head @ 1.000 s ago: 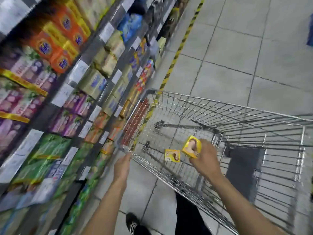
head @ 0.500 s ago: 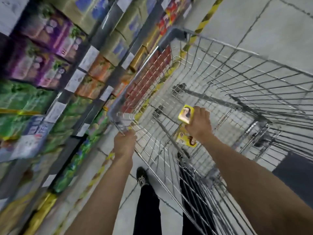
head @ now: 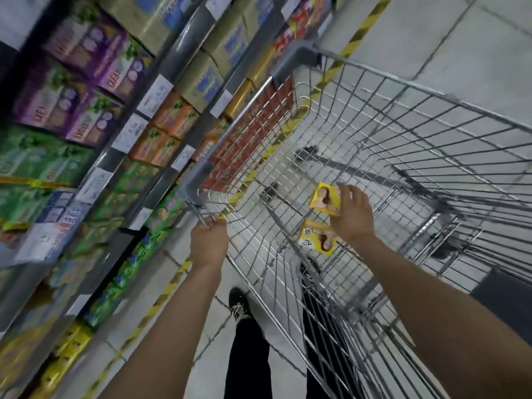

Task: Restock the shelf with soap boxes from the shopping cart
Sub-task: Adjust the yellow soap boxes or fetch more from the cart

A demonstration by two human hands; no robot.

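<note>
1. Centre-right of the frame, down in the cart [head: 198,180]: the right hand's [head: 354,217] fingers [head: 347,191] are curled over the right edge of the upper box [head: 324,198]. It's a yellow soap box and it's gripped, tilted up off the wire floor.
2. Just below it, by the thumb side, the lower box [head: 316,240] lies flat on the cart floor. Can't tell if the thumb actually touches it.
3. Left of centre, the left hand [head: 208,243] is wrapped tight round the cart's near rim wire.
4. Both bare forearms run down to the bottom edge of the frame.
5. Left side of the frame: the shelf [head: 184,38], packed with purple, green and orange boxes and white price tags, pretty blurry.
6. Bottom centre: a black shoe [head: 239,305] on the grey floor [head: 475,53].
7. Yellow-black tape [head: 359,30] runs along the shelf's foot, from the top right down to the bottom left.
</note>
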